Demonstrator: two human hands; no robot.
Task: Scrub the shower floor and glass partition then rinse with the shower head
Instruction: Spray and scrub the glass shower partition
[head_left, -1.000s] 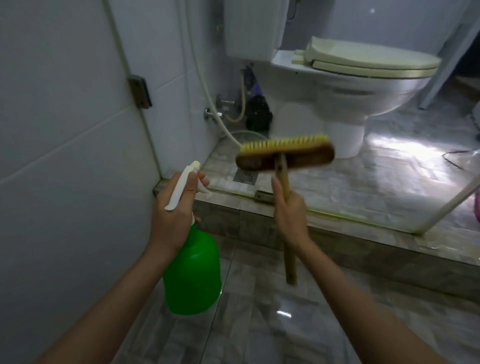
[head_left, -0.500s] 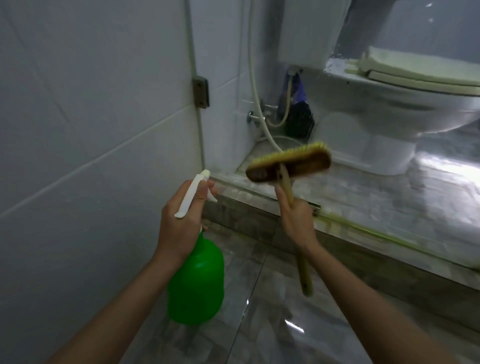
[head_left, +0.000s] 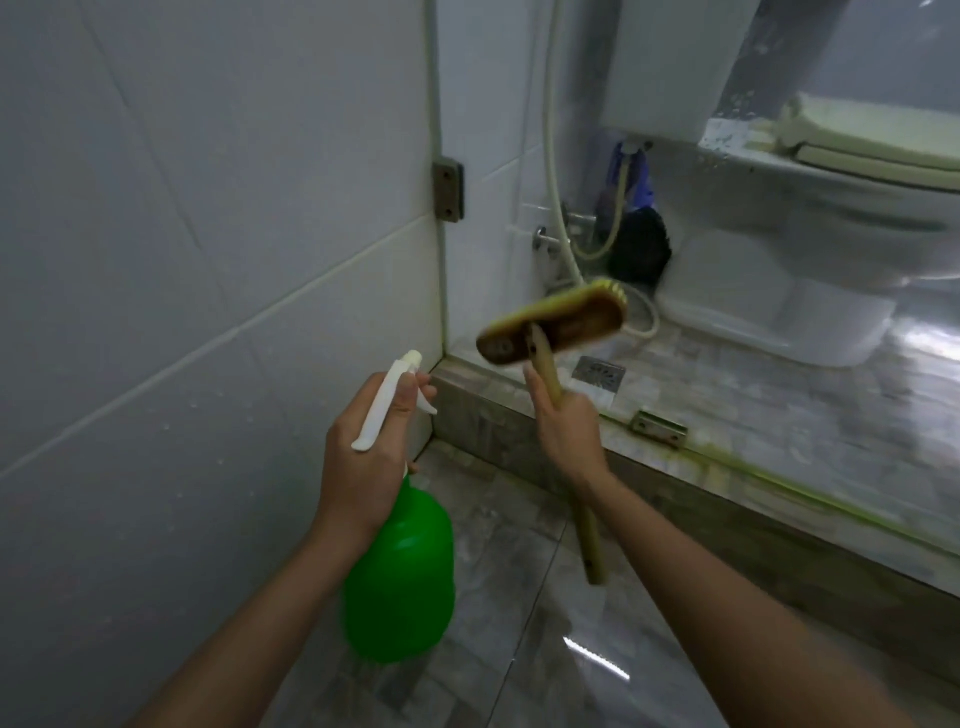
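Note:
My left hand grips the white trigger head of a green spray bottle, which hangs over the wet marble shower floor. My right hand holds the wooden handle of a scrub brush, head up, yellow bristles facing away. The brush head sits in front of the glass partition, near its left edge and wall hinge. The glass stands on a raised marble curb with greenish grime along its base.
Behind the glass are a white toilet, a hose, wall valves, a dark object in the corner and a floor drain. A white tiled wall fills the left. A metal bracket sits on the curb.
The view has swung left and closer to the wall corner. The brush has tilted, with its left end lower. Both hands keep their grips.

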